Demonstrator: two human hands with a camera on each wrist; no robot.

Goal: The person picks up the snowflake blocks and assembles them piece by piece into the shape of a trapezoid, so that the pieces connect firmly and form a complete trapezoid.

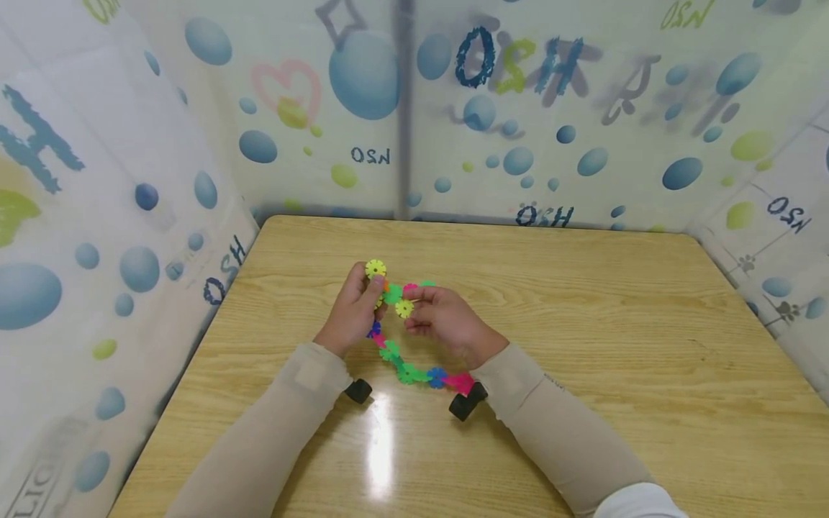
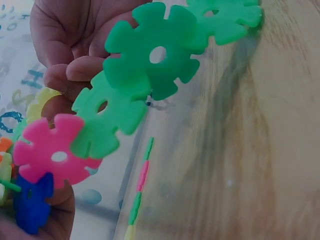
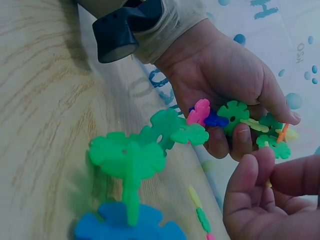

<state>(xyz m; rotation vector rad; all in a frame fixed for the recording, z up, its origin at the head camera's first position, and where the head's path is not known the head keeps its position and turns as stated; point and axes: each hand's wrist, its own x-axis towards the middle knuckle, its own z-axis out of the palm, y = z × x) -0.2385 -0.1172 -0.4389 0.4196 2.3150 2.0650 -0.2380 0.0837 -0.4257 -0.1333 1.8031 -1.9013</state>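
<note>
A chain of interlocking flower-shaped plastic discs (image 1: 407, 373) in green, pink, blue and yellow curves below both hands in the head view. My left hand (image 1: 350, 313) grips one end, its thumb over the discs, and a yellow disc (image 1: 376, 269) stands up above it. Between thumb and fingers my right hand (image 1: 456, 327) pinches a yellow disc (image 1: 404, 309) beside a green disc (image 1: 392, 294) of the chain. The right wrist view shows an orange disc (image 3: 283, 132) edge-on near the left thumb. Large green discs (image 2: 158, 54) hang across the left wrist view.
Under the hands is a wood-grain table (image 1: 615, 345). Part of a disc strand (image 2: 142, 175) lies on it beyond the hands. Patterned sheets (image 1: 492, 144) stand around the table's back and sides. A dark wrist camera (image 1: 468, 403) sits beside the right sleeve.
</note>
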